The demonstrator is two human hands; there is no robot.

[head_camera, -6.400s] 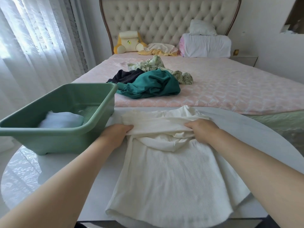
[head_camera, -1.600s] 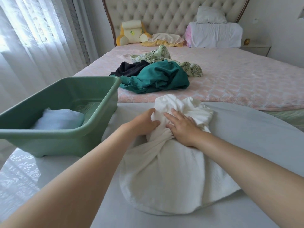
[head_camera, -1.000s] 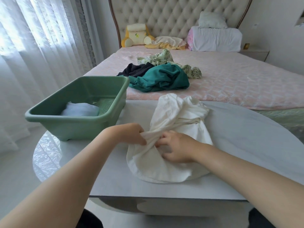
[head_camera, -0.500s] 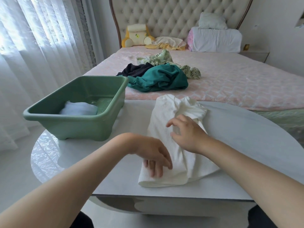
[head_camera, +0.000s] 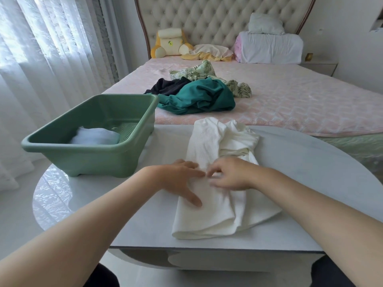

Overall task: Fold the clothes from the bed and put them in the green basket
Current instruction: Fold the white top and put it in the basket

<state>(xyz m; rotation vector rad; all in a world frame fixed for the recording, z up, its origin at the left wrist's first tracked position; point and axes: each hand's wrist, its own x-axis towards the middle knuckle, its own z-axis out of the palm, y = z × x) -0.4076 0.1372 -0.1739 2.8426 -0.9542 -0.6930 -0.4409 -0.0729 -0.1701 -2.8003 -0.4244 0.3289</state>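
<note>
Left hand (head_camera: 178, 181) flat on white top (head_camera: 205, 146), right hand (head_camera: 230, 175) beside it, grip unclear

No words or numbers can be read; the small yellow-green tag (head_camera: 170, 42) on the yellow-and-cream plush cushion (head_camera: 165, 36), upper centre, is too small.
</note>
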